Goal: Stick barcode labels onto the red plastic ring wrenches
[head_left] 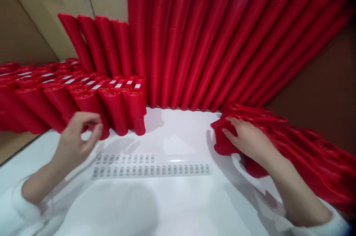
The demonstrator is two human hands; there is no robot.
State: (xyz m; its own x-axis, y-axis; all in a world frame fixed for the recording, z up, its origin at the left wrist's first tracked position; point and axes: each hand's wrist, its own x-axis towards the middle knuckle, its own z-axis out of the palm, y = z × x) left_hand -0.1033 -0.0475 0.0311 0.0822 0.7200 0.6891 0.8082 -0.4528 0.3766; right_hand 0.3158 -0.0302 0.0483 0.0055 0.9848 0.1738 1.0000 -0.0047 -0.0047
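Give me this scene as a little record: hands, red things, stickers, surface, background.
Left hand: raised before the short red stacks, thumb and forefinger curled towards each other; anything pinched is too blurred to tell
Right hand: on a red piece at the near end of the red pile
Tall red stacks: side by side along the back
Stickers: two rows, the farther one shorter
Surface: white table
Background: brown cardboard, upper left

White tbl (191,206) w/ soft shadows (133,206), tan cardboard (63,2) upper L, dk brown surface (322,80) far R
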